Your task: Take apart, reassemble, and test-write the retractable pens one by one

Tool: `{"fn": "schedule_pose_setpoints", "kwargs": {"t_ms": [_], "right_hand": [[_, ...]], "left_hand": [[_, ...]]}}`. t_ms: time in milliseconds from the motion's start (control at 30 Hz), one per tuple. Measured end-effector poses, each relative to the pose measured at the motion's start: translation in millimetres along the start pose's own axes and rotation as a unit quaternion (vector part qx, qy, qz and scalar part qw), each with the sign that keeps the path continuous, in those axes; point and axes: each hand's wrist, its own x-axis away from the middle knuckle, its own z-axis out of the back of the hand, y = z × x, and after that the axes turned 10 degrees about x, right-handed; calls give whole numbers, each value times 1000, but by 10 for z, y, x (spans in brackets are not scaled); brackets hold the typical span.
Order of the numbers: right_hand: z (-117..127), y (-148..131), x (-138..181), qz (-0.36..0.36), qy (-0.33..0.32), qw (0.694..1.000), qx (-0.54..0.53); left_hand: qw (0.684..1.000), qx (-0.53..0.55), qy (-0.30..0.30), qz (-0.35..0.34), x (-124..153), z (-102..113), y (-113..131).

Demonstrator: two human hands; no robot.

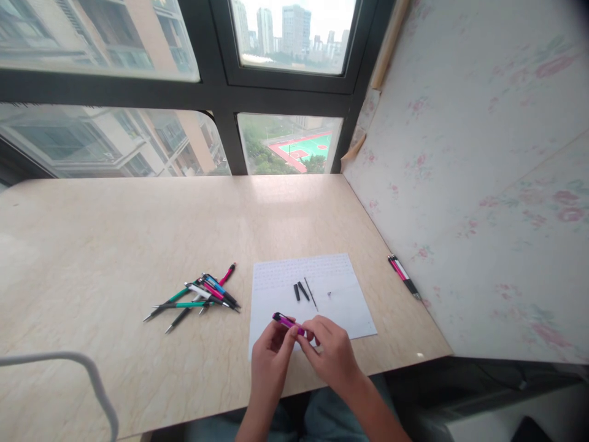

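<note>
A purple pen barrel [288, 321] with a black clip end is held over the paper between my two hands. My left hand [270, 356] is closed around its middle. At its right end, the fingertips of my right hand [332, 351] pinch the barrel; whether a small part sits between them is hidden. Just beyond lie two short black tubes, a left one [297, 292] and a tilted right one [304, 291]. Beside them is a thin dark refill [311, 294]. Farther right rests a tiny metallic piece [329, 294], too small to name.
All these parts lie on a handwritten sheet of paper [271, 276]. To the left is a heap of several colored pens [202, 296]. Against the wall lie a few more pens [404, 276]. A grey curved tube [87, 362] crosses the marbled tabletop [115, 245] at front left.
</note>
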Motion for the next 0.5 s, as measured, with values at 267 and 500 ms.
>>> {"fn": "schedule_pose_setpoints", "kwargs": {"t_ms": [267,500], "right_hand": [[122,375,-304,-91,13,981,171],[16,412,-619,-56,-78,954,282]], "left_hand": [[948,286,79,114,-61,16,-10],[913,378,61,142,-64,53,-72]]}}
